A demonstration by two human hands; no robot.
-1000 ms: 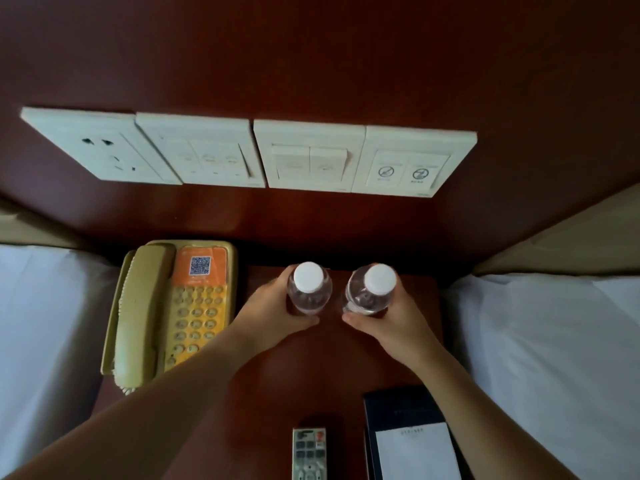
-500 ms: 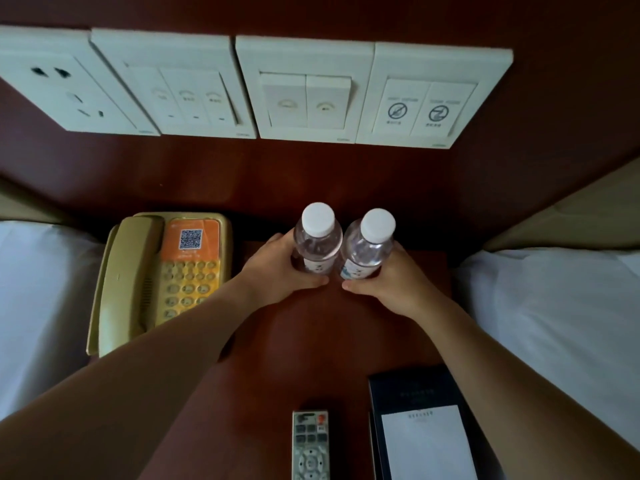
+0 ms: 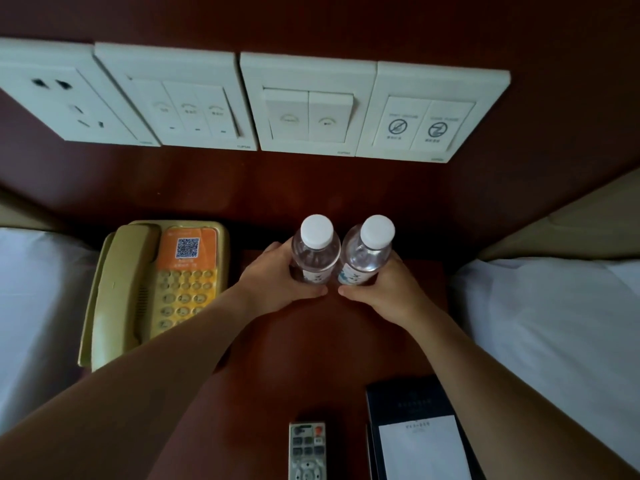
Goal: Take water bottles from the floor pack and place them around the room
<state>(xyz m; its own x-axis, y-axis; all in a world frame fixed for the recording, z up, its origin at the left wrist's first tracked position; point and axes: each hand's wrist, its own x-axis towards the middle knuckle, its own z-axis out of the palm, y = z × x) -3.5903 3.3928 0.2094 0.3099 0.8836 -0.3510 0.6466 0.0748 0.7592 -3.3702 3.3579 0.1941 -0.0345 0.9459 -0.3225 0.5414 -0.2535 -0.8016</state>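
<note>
Two clear water bottles with white caps stand side by side at the back of a dark wooden nightstand [image 3: 311, 344]. My left hand [image 3: 273, 289] grips the left bottle [image 3: 314, 252] around its lower body. My right hand [image 3: 384, 292] grips the right bottle [image 3: 367, 256] the same way. The two bottles touch or nearly touch each other. Their bases are hidden behind my fingers.
A beige telephone [image 3: 152, 289] lies on the left of the nightstand. A remote control [image 3: 307, 452] and a dark notepad holder [image 3: 420, 434] lie near the front edge. White beds flank both sides. Wall switch panels [image 3: 308, 105] sit above.
Both hands have pushed the bottles toward the back of the nightstand and brought them closer together. The view has shifted slightly down from half a second ago.
</note>
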